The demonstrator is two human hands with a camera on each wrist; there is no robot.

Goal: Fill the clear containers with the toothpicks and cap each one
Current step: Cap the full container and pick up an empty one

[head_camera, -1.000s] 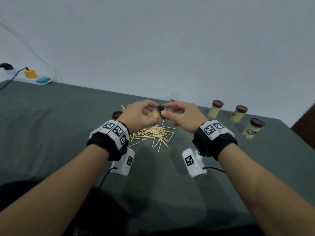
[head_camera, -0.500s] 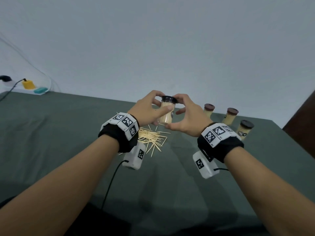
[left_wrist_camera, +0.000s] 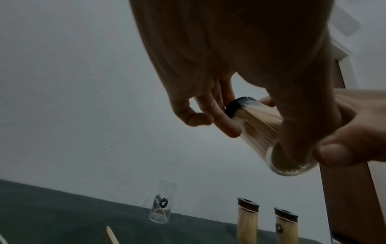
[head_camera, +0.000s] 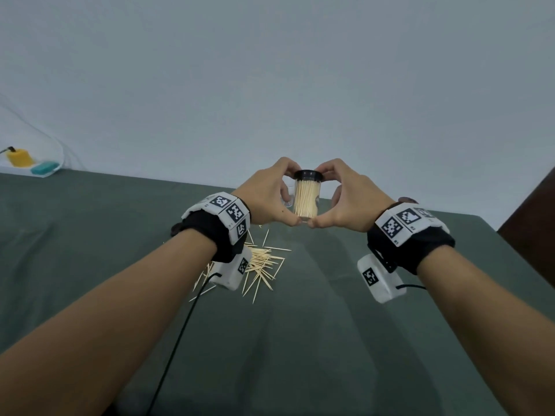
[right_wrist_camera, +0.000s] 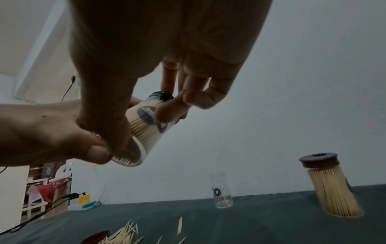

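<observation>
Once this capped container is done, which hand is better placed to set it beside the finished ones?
Probably the right hand: both hold the capped container, but the finished containers stand on its side.

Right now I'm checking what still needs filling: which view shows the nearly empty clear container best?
The right wrist view: the nearly empty container stands unblocked on the table, uncapped. The left wrist view shows it darker; in the head view only a sliver shows behind the left hand.

Dark green cloth-covered table point(head_camera: 90, 235). Loose toothpicks point(head_camera: 264, 262) scattered near centre. Nearly empty clear container point(right_wrist_camera: 221, 191) upright at 12 o'clock of the pile. Capped, filled containers point(right_wrist_camera: 332, 186) upright toward 2 o'clock. Brown cap point(right_wrist_camera: 97, 236) just beside the pile. White power strip point(head_camera: 27, 166) at 10 o'clock edge.
</observation>
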